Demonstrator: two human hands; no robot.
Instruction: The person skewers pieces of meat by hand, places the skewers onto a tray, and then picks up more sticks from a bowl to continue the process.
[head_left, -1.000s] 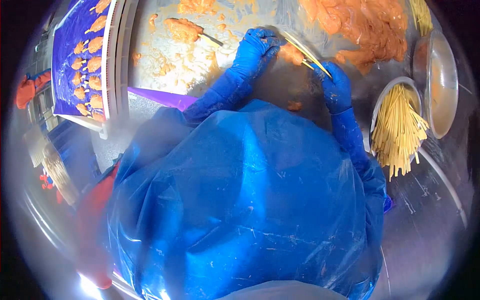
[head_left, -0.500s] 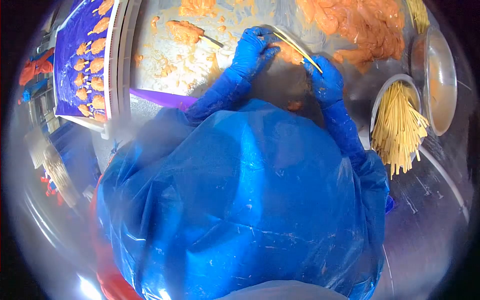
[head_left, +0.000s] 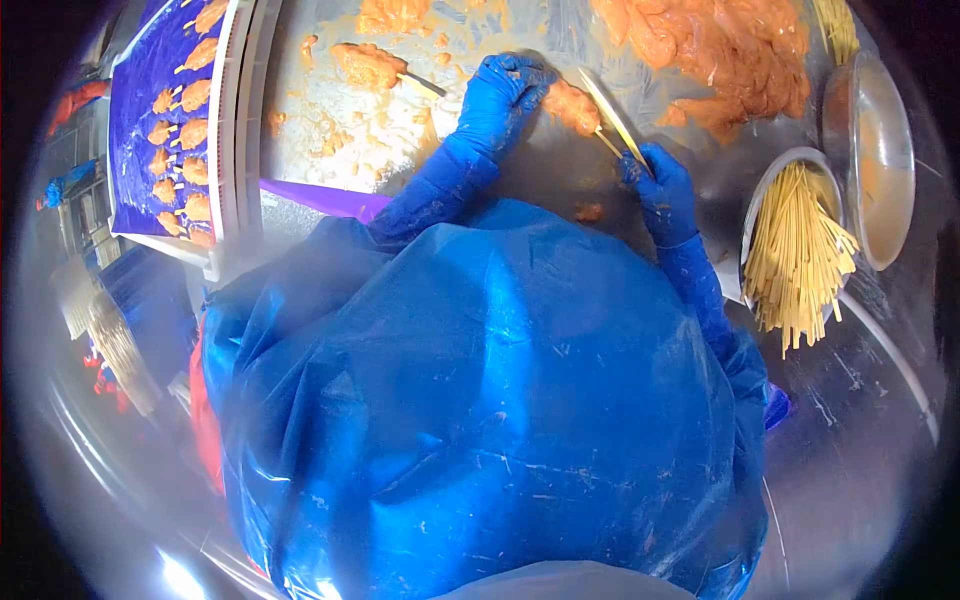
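My left hand (head_left: 500, 98), in a blue glove, is closed on the left end of a skewered piece of raw orange meat (head_left: 572, 106). A short length of its wooden stick sticks out at the lower right, towards my other hand. Gloved in blue too, my right hand (head_left: 664, 190) grips wooden skewers (head_left: 616, 120) that point up and left beside the meat; their exact number cannot be made out. Left of my hands, another piece of skewered meat (head_left: 368, 66) lies on the metal table (head_left: 545, 170).
A large heap of raw meat (head_left: 715, 55) lies at the upper right. A container of skewers (head_left: 800, 250) stands on the right beside a clear bowl (head_left: 885, 165). At left, a white-edged tray (head_left: 235, 130) with purple lining holds rows of skewered meat (head_left: 195, 132).
My right hand has moved down and slightly right, and its skewers have turned steeper. The meat by my left hand now shows more fully, with a stick protruding from it.
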